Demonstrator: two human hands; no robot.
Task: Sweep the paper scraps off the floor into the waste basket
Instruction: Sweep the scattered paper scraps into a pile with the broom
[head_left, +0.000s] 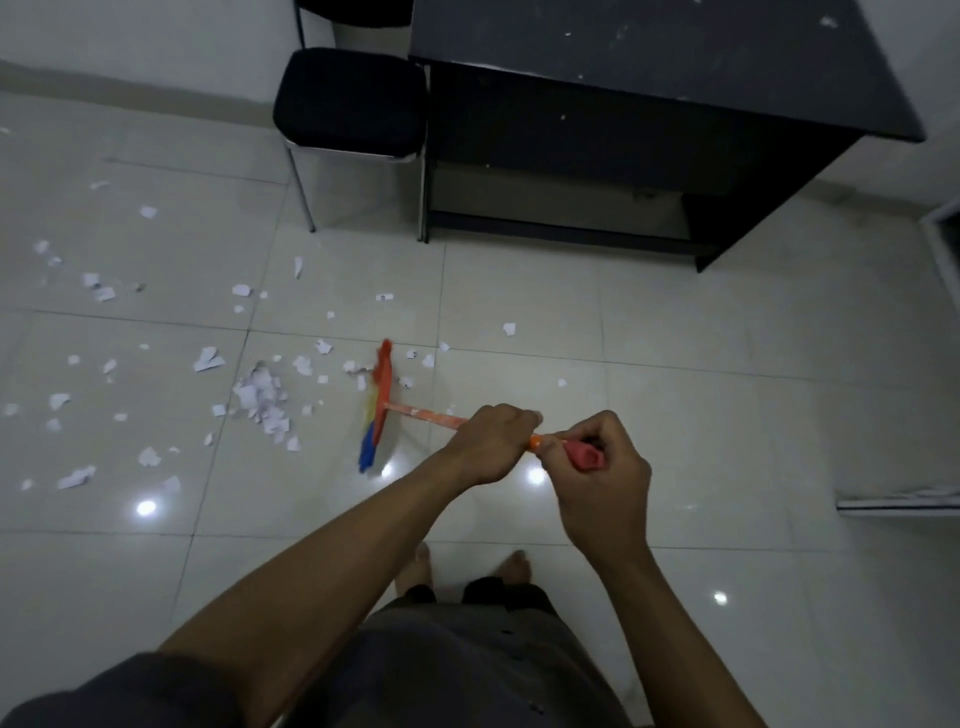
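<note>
While my left grip (491, 444) and right grip (605, 478) both clasp the orange broom (383, 387) by its handle, its bristles sit beside the paper scraps (262, 400) on the floor (675, 364).

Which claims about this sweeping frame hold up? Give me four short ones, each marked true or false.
1. The left hand and the right hand both grip the handle of the broom. True.
2. The broom's head rests on the desk. False: it is down at the floor, among the paper scraps.
3. Most paper scraps lie to the left of the broom's head. True.
4. The chair stands at the right of the desk. False: it stands at the desk's left end.
</note>
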